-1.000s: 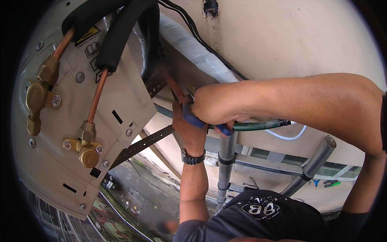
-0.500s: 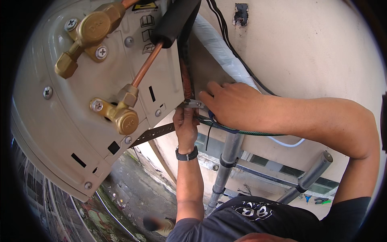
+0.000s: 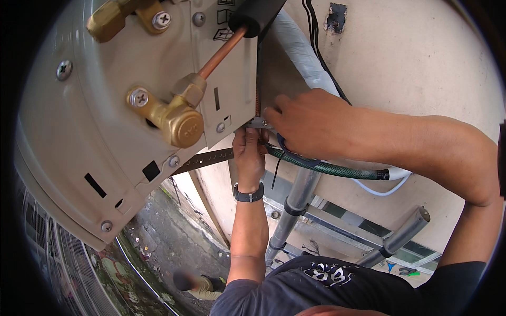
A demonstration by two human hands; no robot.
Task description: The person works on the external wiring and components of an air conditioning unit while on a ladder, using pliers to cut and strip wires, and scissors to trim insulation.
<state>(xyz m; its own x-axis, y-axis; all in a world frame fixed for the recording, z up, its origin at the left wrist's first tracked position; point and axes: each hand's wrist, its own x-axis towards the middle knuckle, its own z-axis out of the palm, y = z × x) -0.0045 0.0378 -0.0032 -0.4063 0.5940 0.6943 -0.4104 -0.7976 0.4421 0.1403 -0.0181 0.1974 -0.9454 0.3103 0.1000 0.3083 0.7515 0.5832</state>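
Below the corner of the beige outdoor air-conditioner unit (image 3: 158, 89), my left hand (image 3: 250, 155), with a dark watch on the wrist, is raised with fingers pressed together. What it pinches is hidden. My right hand (image 3: 311, 124) reaches in from the right, closed around what looks like a pair of pliers (image 3: 259, 122) with dark blue handles. The silver jaws point left, just above my left fingertips at the unit's corner; what lies between them cannot be made out. A green braided hose (image 3: 337, 167) passes below my right hand.
Brass valves (image 3: 182, 126) and a copper pipe (image 3: 224, 52) in black foam (image 3: 255, 18) stick out nearby. A white-wrapped pipe (image 3: 300, 50) runs down the wall. Below are a slotted bracket (image 3: 205, 159), a metal ladder (image 3: 300, 195) and, far down, the ground with a person (image 3: 205, 287).
The view has shifted, so the unit's valves sit higher and farther right. Both hands stay at the corner, the jaws still by my left fingertips. More of the green hose shows.
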